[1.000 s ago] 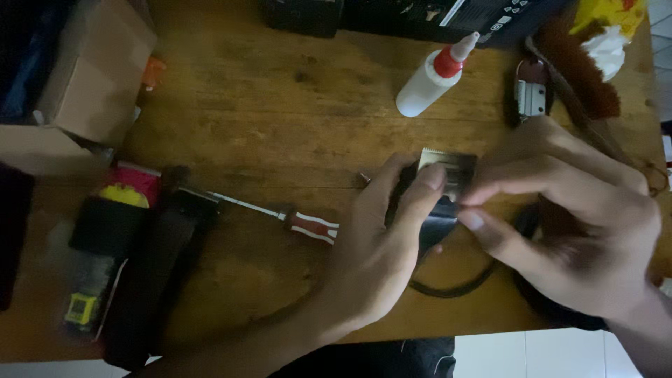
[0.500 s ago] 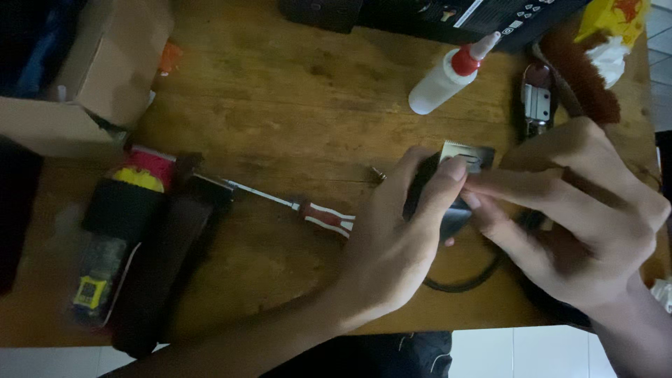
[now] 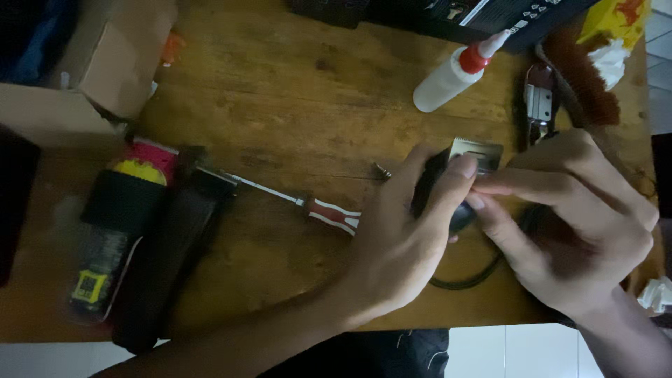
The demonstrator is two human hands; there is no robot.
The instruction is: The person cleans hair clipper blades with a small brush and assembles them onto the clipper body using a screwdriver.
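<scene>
Unmoved: 2 hands (image 3: 483, 224) on clipper (image 3: 455, 185) | screwdriver (image 3: 294, 201) (left), bottle (image 3: 448, 77) behind

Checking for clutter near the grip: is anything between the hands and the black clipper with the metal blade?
Nothing visible. The left hand and right hand are both already on the clipper. The screwdriver lies apart, beside the left hand.

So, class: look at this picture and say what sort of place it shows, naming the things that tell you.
Probably a home repair bench: a worn wooden table with a screwdriver, a small squeeze bottle and a brush, while both hands work on a black hair clipper.
</scene>
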